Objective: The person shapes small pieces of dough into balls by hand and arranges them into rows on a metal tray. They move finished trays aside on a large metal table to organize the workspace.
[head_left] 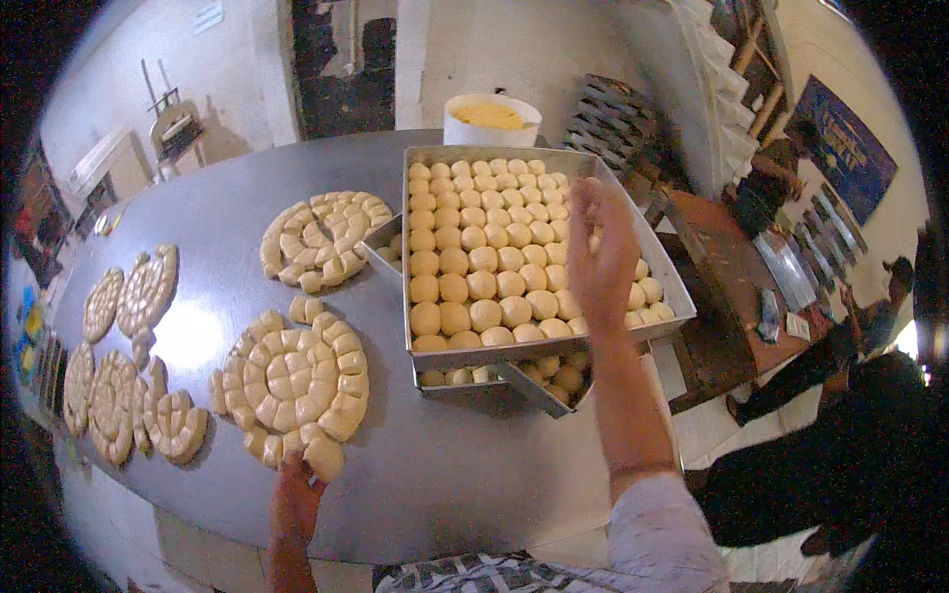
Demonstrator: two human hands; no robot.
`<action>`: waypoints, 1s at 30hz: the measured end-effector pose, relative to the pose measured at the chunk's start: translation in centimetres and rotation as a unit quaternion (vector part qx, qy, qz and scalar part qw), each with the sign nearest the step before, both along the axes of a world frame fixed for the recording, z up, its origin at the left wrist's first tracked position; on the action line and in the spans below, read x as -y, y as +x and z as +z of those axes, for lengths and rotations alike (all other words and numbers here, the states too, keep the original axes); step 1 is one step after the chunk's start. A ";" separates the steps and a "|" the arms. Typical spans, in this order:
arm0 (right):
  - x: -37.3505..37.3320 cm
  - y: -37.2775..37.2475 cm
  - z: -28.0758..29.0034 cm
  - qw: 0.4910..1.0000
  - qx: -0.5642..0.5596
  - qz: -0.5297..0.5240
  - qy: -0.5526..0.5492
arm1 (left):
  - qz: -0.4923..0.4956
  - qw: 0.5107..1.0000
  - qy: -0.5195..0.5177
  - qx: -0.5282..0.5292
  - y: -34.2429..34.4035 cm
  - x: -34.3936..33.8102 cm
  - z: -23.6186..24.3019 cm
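Observation:
My left hand (295, 486) grips a pale piece of dough (324, 458) at the lower edge of a round cluster of cut dough pieces (293, 378). My right hand (603, 242) is over the right side of a square metal tray (508, 352), its fingers bent together; whether they hold anything is hidden. The tray holds rows of small dough balls (483, 285), some looking yellower than others. More trays (534, 390) of dough are stacked beneath it. Another round cluster of dough (318, 233) lies behind, and several more (112, 405) lie at the left.
All this sits on a grey metal table (213, 222). A white tub of yellow filling or crumbs (491, 117) stands at the back. At the right are a wooden bench (707, 252), stacked metal pans (608, 119) and other people (771, 173), one in dark clothing near me (840, 425).

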State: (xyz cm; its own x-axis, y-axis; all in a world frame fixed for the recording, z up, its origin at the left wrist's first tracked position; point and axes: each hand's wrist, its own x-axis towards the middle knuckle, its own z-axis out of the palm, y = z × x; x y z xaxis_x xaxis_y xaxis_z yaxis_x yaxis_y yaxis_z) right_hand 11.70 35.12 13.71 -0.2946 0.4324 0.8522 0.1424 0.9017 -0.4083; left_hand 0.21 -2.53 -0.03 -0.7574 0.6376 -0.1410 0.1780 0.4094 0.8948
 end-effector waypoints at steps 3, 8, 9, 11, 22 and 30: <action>11.9 0.1 -5.8 0.849 0.267 0.410 -0.200 | -0.036 0.952 0.217 0.215 0.4 2.5 -4.6; 20.0 1.2 -17.8 0.725 0.417 0.410 -0.364 | -0.155 0.940 0.092 0.289 0.7 0.8 0.0; 21.1 2.7 -17.6 0.740 0.394 0.361 -0.409 | -0.127 0.956 0.027 0.263 -1.7 3.3 -1.9; 22.0 7.3 -17.7 0.814 0.413 0.279 -0.299 | 0.137 0.974 0.132 0.122 -6.9 8.4 -4.4; 28.6 2.4 -23.2 0.889 0.420 0.100 -0.150 | 0.457 0.784 -0.303 -0.290 -27.9 28.1 -12.6; 21.1 -2.1 -22.2 0.916 0.275 -0.144 -0.254 | 0.418 0.765 -0.355 -0.338 -33.5 29.8 -13.0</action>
